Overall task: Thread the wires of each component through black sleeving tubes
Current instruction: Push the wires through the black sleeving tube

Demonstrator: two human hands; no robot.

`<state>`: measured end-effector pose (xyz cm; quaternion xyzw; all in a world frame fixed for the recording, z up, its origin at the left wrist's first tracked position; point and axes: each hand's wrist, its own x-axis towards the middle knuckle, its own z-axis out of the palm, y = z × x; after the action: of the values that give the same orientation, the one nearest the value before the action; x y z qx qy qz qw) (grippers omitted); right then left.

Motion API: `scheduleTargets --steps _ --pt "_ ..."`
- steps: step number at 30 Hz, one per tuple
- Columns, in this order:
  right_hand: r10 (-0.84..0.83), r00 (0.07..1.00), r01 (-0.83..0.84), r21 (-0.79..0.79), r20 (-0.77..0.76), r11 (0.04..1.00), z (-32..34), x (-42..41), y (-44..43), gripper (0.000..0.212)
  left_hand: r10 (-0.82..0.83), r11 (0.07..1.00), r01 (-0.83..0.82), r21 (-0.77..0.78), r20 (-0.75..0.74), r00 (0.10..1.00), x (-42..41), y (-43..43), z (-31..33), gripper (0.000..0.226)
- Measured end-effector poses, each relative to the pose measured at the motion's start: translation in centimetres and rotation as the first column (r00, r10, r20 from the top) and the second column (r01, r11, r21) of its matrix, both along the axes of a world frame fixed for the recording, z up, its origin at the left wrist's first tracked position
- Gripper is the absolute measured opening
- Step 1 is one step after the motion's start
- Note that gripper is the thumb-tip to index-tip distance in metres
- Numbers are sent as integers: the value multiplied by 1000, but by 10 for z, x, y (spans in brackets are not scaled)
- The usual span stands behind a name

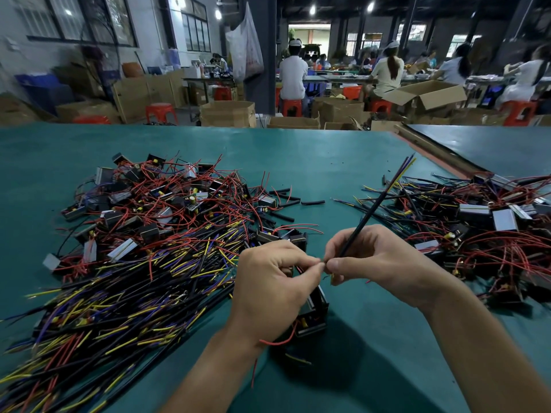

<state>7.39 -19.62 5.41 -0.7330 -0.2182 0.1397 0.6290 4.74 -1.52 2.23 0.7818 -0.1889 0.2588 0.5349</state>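
Teal table holds wire heaps; left hand pinches wires, right hand pinches tube.

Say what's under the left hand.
Under the left hand, a black component with a red wire trailing out; its upper part is covered by the hand.

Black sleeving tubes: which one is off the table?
The long tube pinched by the right hand, slanting upward, wire tips showing at its far end; the short ones lie flat.

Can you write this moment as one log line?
left hand: pinches wires | right hand: holds black sleeving tube | component: under left hand
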Motion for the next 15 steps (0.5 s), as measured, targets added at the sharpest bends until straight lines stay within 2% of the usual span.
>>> scheduleTargets --steps 3,5,9,15 --pt "-14 999 13 10 51 1000 2 -1 1 6 -66 992 50 -119 -130 989 1 0 1 5" --pt "6 999 -7 15 52 1000 3 -2 1 10 -92 987 67 -143 -179 979 1 0 2 5" --pt "6 999 -6 19 43 1000 3 -2 0 21 -125 985 100 -138 -183 975 1 2 4 6" --pt "-17 1000 16 60 22 998 3 -2 0 10 -139 987 122 -105 -170 976 1 2 7 13"
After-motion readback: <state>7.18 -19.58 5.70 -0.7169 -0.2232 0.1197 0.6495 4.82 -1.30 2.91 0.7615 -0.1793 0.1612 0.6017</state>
